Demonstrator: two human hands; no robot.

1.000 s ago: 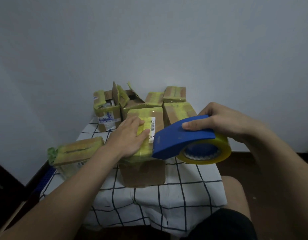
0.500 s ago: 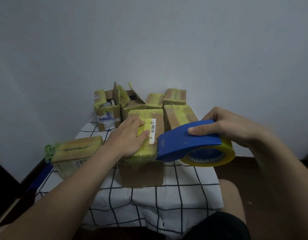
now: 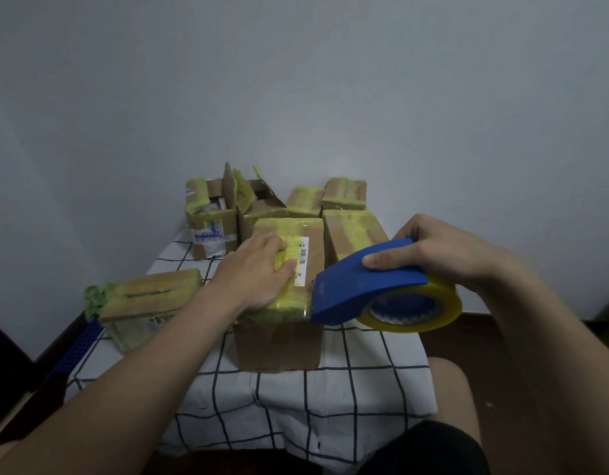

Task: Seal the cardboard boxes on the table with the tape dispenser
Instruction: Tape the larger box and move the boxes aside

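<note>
Pressing our left hand [image 3: 256, 273], fingers straight, on the box [image 3: 279, 341], we hold the tape dispenser [image 3: 351, 289] at its right edge, right hand [image 3: 443, 250] fingers curled around it.

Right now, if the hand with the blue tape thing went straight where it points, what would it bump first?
Probably the front box, at its top right edge; the right hand aims the tape dispenser there.

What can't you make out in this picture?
Head view:
Print on the label of the front box: too small, blurred.
That box's top seam: partly under the left hand.
Cutting edge of the tape dispenser: hidden by its blue cover.
Contents of the open back box: dark, behind flaps.
</note>
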